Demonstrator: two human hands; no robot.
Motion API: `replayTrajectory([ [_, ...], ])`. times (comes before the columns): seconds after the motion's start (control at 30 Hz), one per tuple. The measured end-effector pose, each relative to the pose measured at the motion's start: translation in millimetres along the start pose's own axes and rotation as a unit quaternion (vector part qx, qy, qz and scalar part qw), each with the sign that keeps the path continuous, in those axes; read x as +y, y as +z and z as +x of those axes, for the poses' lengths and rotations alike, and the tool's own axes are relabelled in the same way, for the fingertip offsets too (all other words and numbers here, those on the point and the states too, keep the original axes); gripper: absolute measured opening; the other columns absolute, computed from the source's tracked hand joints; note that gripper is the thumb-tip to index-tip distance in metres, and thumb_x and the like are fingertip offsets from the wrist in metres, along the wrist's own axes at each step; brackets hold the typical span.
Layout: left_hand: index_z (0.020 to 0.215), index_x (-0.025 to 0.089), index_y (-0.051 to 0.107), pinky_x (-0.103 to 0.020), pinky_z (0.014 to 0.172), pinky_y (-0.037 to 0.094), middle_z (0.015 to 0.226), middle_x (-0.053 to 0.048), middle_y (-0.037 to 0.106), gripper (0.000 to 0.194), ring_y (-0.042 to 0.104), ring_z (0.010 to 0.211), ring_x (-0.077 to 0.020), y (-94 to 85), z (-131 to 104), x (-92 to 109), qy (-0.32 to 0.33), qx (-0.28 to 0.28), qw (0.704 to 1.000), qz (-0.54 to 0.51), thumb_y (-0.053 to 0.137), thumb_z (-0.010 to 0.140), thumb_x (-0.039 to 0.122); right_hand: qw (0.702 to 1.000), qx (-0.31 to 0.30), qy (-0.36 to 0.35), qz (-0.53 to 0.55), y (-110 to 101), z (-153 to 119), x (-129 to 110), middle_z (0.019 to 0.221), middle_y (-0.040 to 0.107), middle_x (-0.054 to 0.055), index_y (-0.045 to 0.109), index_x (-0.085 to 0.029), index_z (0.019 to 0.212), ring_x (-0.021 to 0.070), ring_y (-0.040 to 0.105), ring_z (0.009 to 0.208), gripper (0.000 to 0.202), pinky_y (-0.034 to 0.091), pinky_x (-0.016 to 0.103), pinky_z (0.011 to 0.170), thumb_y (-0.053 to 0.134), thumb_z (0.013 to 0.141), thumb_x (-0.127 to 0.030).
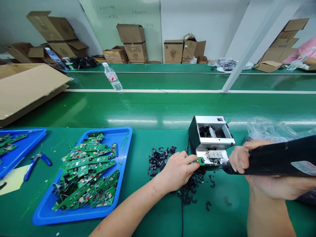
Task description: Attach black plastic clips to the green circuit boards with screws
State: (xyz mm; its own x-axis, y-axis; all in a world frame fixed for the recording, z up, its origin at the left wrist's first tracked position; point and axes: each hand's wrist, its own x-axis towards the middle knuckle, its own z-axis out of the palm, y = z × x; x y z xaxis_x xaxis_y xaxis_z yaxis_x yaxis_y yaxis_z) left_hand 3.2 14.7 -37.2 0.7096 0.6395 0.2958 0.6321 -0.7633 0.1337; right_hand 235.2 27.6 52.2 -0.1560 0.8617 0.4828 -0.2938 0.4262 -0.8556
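My left hand (179,171) pinches a small green circuit board (201,161) at the near left edge of a screw feeder (212,140). The feeder is a silver and black box with an open top and a metal block at its front. My right hand (242,158) is wrapped round a black electric screwdriver (278,158), held roughly level. Its nose points left, close to the front of the feeder; the bit cannot be made out. Many small black plastic parts (160,159) lie in a loose heap beside and below my left hand.
A blue tray (128,148) piled with green circuit boards (91,177) stands left. Farther left are blue-handled pliers (37,163), yellow paper (14,181) and another blue tray (40,133). A water bottle (113,78), cardboard boxes (134,46), and a person's pink sleeve (302,49) are behind.
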Motion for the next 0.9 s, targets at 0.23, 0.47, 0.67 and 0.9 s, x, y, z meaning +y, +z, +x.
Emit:
replayTrajectory([
  [0.23, 0.107, 0.024, 0.064, -0.035, 0.07, 0.041, 0.128, -0.001, 0.063, 0.019, 0.051, 0.085, -0.0185, 1.0, 0, 0, -0.002, 0.006, 1.0, -0.009, 0.046, 0.102, 0.022, 0.998, 0.059, -0.03, 0.006, 9, 12, -3, 0.05, 0.056, 0.003, 0.078, -0.023, 0.089, 0.0167, 0.048, 0.037, 0.076, 0.038, 0.032, 0.035, 0.055, 0.068, -0.092],
  [0.47, 0.109, 0.025, 0.064, -0.035, 0.069, 0.041, 0.131, -0.001, 0.063, 0.018, 0.052, 0.087, -0.0187, 2.3, 0, 0, -0.001, 0.003, 1.0, -0.009, 0.047, 0.103, 0.024, 0.999, 0.048, -0.021, 0.013, 4, 12, 12, 0.05, 0.056, 0.001, 0.076, -0.023, 0.088, 0.0166, 0.048, 0.035, 0.082, 0.038, 0.031, 0.031, 0.049, 0.065, -0.097],
  [0.67, 0.108, 0.024, 0.064, -0.035, 0.069, 0.04, 0.128, -0.001, 0.064, 0.018, 0.051, 0.085, -0.0188, 1.4, 0, 0, 0.0, 0.007, 1.0, -0.007, 0.048, 0.102, 0.022, 0.999, 0.039, -0.014, 0.015, 7, 8, 7, 0.051, 0.058, 0.0, 0.078, -0.027, 0.095, 0.017, 0.048, 0.035, 0.082, 0.038, 0.031, 0.032, 0.048, 0.065, -0.097],
  [0.9, 0.107, 0.024, 0.064, -0.035, 0.068, 0.04, 0.126, 0.001, 0.065, 0.019, 0.051, 0.084, -0.0188, -2.9, 0, 2, -0.004, 0.003, 1.0, -0.014, 0.045, 0.103, 0.022, 0.998, 0.014, -0.006, 0.065, 12, 2, -3, 0.058, 0.06, 0.0, 0.073, -0.029, 0.106, 0.0158, 0.052, 0.042, 0.083, 0.04, 0.029, 0.04, 0.044, 0.069, -0.096],
])
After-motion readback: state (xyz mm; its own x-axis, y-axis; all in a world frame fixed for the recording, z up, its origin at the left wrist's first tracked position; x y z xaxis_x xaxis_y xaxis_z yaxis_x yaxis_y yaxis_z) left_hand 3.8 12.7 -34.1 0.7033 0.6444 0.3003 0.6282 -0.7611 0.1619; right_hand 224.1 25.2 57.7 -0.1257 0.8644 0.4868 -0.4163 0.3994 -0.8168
